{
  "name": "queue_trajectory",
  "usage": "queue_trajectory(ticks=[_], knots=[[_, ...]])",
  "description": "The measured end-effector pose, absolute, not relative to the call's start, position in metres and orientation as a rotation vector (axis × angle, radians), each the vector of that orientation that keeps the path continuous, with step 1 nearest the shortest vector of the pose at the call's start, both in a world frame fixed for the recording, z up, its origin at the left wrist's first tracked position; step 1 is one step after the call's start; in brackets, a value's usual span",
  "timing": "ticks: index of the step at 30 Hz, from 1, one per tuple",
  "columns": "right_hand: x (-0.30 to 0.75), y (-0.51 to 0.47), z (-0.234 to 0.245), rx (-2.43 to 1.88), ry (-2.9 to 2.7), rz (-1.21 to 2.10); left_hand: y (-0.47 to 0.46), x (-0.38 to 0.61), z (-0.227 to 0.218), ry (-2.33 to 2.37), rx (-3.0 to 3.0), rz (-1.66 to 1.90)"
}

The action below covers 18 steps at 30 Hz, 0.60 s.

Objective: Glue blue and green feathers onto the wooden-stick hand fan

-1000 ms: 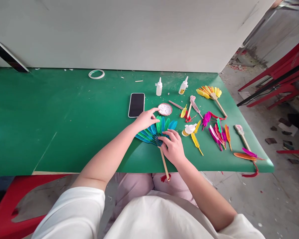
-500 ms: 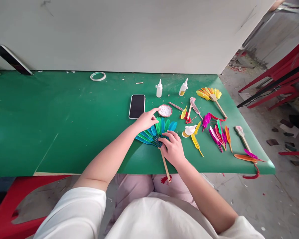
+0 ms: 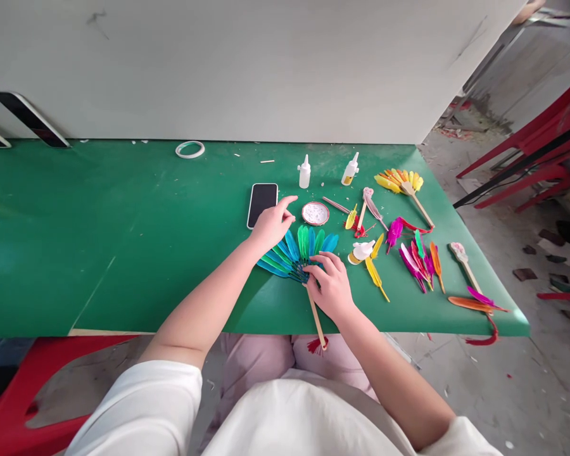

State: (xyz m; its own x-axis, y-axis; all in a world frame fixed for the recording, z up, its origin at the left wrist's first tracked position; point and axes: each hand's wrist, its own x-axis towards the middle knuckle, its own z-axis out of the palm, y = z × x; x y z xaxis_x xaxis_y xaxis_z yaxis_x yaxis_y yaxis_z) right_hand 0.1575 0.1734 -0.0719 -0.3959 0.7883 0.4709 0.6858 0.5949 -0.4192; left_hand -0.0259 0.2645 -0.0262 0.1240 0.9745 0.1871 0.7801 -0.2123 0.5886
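A feather fan (image 3: 303, 240) of blue and green feathers lies spread on the green table in front of me. Its wooden handle points toward my lap, a red tassel (image 3: 316, 346) at its end. My right hand (image 3: 330, 285) grips the fan where the quills meet the handle, its fingertips covering part of that joint. Above the fan's left side is my left hand (image 3: 272, 227), index finger stretched out and thumb apart, with nothing visible in it. Beyond the fan sits a small round dish (image 3: 315, 213) with whitish bits. A black-screened phone (image 3: 262, 204) lies just behind my left hand.
White glue bottles (image 3: 304, 172) stand farther back, and another bottle (image 3: 361, 252) lies right of the fan. Loose feathers (image 3: 422, 259), a yellow-orange fan (image 3: 401, 182) and a wooden handle (image 3: 464, 263) lie rightward. A tape roll (image 3: 190, 149) is near the white partition (image 3: 266, 69).
My left hand has drawn back a little leftward from the dish and the fan's feathers. The right hand stays on the fan's base. The view has shifted slightly.
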Motion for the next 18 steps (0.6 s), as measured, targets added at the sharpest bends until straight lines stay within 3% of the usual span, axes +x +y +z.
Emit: queue_trajectory(ticks=[18], knots=[[0.157,0.173,-0.072,-1.185,-2.213,0.218,0.268,-0.015,-0.03,1.635,2.091,0.411]])
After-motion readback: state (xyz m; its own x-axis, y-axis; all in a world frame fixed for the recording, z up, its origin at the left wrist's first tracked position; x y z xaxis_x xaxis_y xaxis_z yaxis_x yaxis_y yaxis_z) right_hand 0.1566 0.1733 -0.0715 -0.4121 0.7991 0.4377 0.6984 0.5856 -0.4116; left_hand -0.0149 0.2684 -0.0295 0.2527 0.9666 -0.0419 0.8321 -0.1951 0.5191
